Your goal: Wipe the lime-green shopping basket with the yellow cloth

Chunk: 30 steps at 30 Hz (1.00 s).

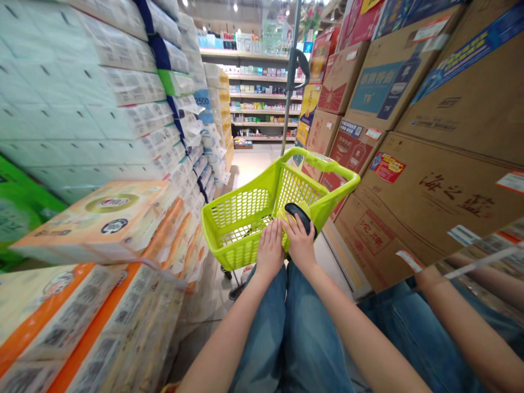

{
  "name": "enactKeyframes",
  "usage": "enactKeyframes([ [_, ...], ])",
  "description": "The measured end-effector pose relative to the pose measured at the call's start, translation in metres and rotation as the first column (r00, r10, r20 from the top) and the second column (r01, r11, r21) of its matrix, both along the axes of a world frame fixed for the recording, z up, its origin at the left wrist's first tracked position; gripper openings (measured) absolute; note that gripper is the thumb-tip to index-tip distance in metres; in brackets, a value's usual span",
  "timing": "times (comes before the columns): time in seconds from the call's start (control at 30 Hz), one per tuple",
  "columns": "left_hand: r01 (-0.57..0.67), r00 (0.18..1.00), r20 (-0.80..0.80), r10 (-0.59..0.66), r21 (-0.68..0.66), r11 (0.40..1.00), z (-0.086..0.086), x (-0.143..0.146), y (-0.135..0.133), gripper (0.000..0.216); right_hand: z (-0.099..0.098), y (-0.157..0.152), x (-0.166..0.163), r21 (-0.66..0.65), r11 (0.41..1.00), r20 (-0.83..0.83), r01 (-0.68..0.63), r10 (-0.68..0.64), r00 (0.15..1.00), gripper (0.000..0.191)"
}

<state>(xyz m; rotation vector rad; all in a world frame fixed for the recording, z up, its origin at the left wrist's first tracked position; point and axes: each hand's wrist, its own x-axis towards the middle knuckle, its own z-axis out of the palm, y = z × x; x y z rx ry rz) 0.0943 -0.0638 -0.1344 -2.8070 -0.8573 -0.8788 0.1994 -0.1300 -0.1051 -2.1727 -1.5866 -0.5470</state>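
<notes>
A lime-green shopping basket cart (241, 210) stands just ahead of my knees, its lattice walls showing. My right hand (301, 243) rests with bent fingers around a dark oval item with yellow beside it (298, 215); its exact kind is unclear. Beside it my left hand (270, 248) lies with fingers stretched out together, its tips near the yellow part and the basket's near side. I see nothing held in the left hand. Both forearms reach forward above my jeans (311, 327).
Packs of tissue paper (94, 218) are piled on the left. Cardboard cartons (442, 191) form a tall stack on the right. A metal pole (289, 103) rises behind the cart. Stocked shelves (262, 95) line the far end. Jeans and arms show mirrored at lower right.
</notes>
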Motion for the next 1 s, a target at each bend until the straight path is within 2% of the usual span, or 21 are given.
enactKeyframes([
  [0.1, 0.019, 1.0, 0.003, -0.019, -0.012, 1.0, 0.002, -0.002, -0.001, 0.085, 0.013, -0.009, 0.027, -0.052, 0.995, 0.087, -0.082, 0.086, 0.993, 0.07],
  [0.17, 0.034, 0.999, 0.0, -0.034, -0.015, 0.999, 0.004, -0.004, -0.001, 0.087, 0.026, -0.016, 0.056, -0.061, 0.996, 0.128, -0.069, 0.076, 0.989, 0.069],
  [0.3, 0.052, 0.999, -0.014, -0.052, -0.025, 0.998, 0.005, -0.005, 0.0, 0.088, 0.047, -0.025, 0.113, 0.018, 0.991, 0.116, 0.129, -0.131, 0.985, 0.07],
  [0.37, 0.047, 0.999, -0.008, -0.048, -0.03, 0.998, 0.005, -0.005, -0.001, 0.088, 0.049, -0.024, 0.121, 0.044, 0.976, 0.072, 0.213, -0.216, 0.974, 0.07],
  [0.43, 0.039, 0.999, 0.006, -0.039, -0.034, 0.999, 0.005, -0.004, -0.002, 0.089, 0.043, -0.017, 0.107, 0.059, 0.962, 0.029, 0.268, -0.27, 0.962, 0.07],
  [0.5, 0.038, 0.999, 0.014, -0.037, -0.034, 0.999, 0.004, -0.003, -0.002, 0.089, 0.029, -0.008, 0.076, 0.059, 0.964, 0.012, 0.261, -0.262, 0.965, 0.07],
  [0.6, 0.041, 0.999, 0.007, -0.041, -0.021, 0.999, 0.003, -0.003, -0.001, 0.086, 0.007, 0.005, 0.021, 0.019, 0.993, 0.018, 0.118, -0.118, 0.993, 0.069],
  [0.7, 0.034, 0.999, -0.002, -0.034, -0.004, 0.999, 0.002, -0.003, 0.002, 0.08, -0.006, 0.011, -0.014, 0.033, 0.996, -0.044, 0.085, -0.084, 0.996, 0.063],
  [0.83, 0.028, 1.0, 0.006, -0.029, 0.008, 1.0, 0.0, -0.003, 0.002, 0.081, -0.004, 0.008, -0.018, 0.021, 0.997, -0.051, 0.07, -0.069, 0.996, 0.062],
  [1.0, 0.034, 0.999, 0.024, -0.034, -0.013, 0.999, 0.001, -0.002, -0.001, 0.087, 0.009, -0.003, 0.01, -0.04, 0.999, 0.058, -0.029, 0.031, 0.998, 0.068],
])
